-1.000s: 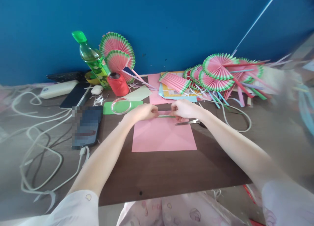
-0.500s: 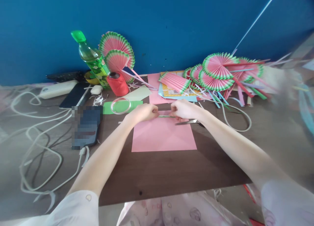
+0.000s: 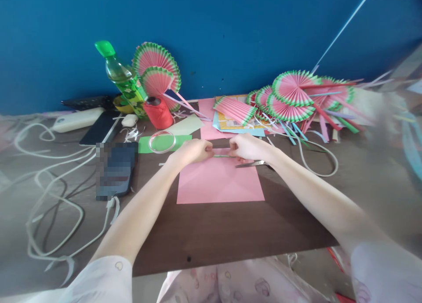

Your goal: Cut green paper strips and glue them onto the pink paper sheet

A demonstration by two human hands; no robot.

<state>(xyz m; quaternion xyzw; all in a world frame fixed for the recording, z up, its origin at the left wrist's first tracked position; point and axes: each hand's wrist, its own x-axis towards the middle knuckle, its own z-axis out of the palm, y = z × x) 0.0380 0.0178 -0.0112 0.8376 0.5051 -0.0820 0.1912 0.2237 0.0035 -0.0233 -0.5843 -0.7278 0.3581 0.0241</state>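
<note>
A pink sheet of paper (image 3: pixel 219 182) lies flat on the dark table in front of me. At its far edge, my left hand (image 3: pixel 197 151) is closed in a pinch on the left side. My right hand (image 3: pixel 245 148) pinches the same edge a short way to the right. Between the hands a narrow folded strip of the sheet shows, with a thin pale green line along it. Scissors (image 3: pixel 252 164) rest on the sheet's right part, just below my right hand, their handles partly hidden by my forearm.
A tape roll (image 3: pixel 162 142) lies on green paper (image 3: pixel 183 141). Behind stand a red thread spool (image 3: pixel 158 113) and a green bottle (image 3: pixel 123 77). Pleated paper fans (image 3: pixel 293 94) pile up at the back right. A phone (image 3: pixel 117 171) and white cables (image 3: pixel 49 184) cover the left side.
</note>
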